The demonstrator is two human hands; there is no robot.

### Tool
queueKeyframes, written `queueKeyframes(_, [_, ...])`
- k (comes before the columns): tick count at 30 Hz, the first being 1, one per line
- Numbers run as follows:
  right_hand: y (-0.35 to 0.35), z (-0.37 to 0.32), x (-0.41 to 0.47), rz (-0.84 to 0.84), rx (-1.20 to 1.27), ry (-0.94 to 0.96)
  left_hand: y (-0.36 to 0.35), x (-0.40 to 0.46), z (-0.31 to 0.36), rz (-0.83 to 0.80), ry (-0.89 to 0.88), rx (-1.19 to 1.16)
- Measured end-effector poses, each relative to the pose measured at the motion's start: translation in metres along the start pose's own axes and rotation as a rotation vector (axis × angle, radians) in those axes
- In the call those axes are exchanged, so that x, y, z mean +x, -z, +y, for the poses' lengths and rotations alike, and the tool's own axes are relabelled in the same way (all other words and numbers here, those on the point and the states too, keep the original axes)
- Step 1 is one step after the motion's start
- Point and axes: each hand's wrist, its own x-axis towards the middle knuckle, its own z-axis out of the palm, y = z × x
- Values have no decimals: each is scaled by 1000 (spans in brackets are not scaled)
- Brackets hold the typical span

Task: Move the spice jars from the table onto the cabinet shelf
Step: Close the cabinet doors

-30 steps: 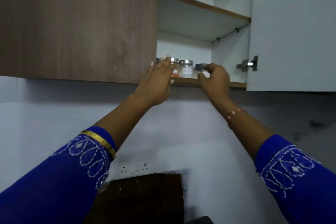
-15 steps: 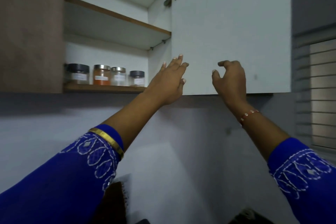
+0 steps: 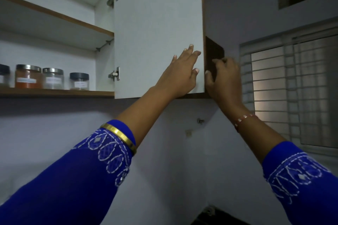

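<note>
The open cabinet door [image 3: 157,23] has the left hand [image 3: 180,75] spread flat on its inner face; at three o'clock the right hand [image 3: 224,78] grips its edge. Four spice jars [image 3: 53,78] stand on the bottom shelf [image 3: 56,93] at nine o'clock.

dim, bluish | light enters through window [image 3: 292,86] at right | sharp centre | wide-angle bowing at edges

Blue white-embroidered sleeves [image 3: 87,166], gold bangle [image 3: 119,136], beaded bracelet [image 3: 244,118]
</note>
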Motion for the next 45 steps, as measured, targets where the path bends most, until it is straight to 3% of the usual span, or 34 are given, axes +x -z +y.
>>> queueKeyframes(4, [-12, 15, -2, -169, 123, -97, -20, 9, 12, -7, 20, -71])
queueKeyframes(9, [-34, 12, -1, -294, 549, -231, -37, 14, 5, -35, 71, -58])
queueKeyframes(15, [-51, -1, -10, -181, 818, -312, -37, 21, -12, -4, 167, -102])
queueKeyframes(19, [-56, -8, -17, -130, 885, -315, -38, 27, -14, 49, 209, -185])
queueKeyframes(26, [-50, -48, -35, -39, 934, -278, -22, 33, -5, 291, 265, -343])
queueKeyframes(32, [-43, -95, -52, 40, 936, -248, 16, 18, -12, 315, 305, -287])
queueKeyframes(38, [-42, -151, -70, 126, 955, -100, 64, -12, -32, 374, 353, -405])
queueKeyframes(45, [-54, -234, -85, 95, 984, 51, 132, -67, -76, 402, 414, -477])
